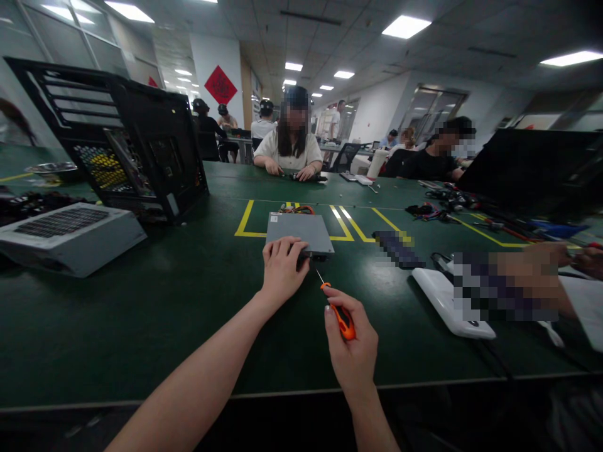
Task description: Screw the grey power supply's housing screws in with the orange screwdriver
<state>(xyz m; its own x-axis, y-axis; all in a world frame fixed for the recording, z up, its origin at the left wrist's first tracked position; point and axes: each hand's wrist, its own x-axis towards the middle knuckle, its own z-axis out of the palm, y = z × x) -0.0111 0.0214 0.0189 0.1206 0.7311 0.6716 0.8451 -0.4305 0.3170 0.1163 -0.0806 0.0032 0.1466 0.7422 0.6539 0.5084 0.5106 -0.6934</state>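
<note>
A grey computer power supply (301, 229) lies on the green table in front of me, with coloured cables (298, 209) bunched at its far side. My left hand (286, 263) rests on its near left part, fingers curled over the top and near edge. In my right hand (351, 333) is an orange and black screwdriver (345, 322), gripped by the handle. Its thin shaft points up and left at the near face of the power supply, the tip a little apart from it. My left fingers partly cover that near face.
At left stand a black computer case (136, 144) and another power supply (70, 238). A white power bank-like box (447, 301) and a blurred dark item (398, 249) lie at right. A co-worker's hand (546, 270) reaches in there. Another person (292, 135) sits opposite.
</note>
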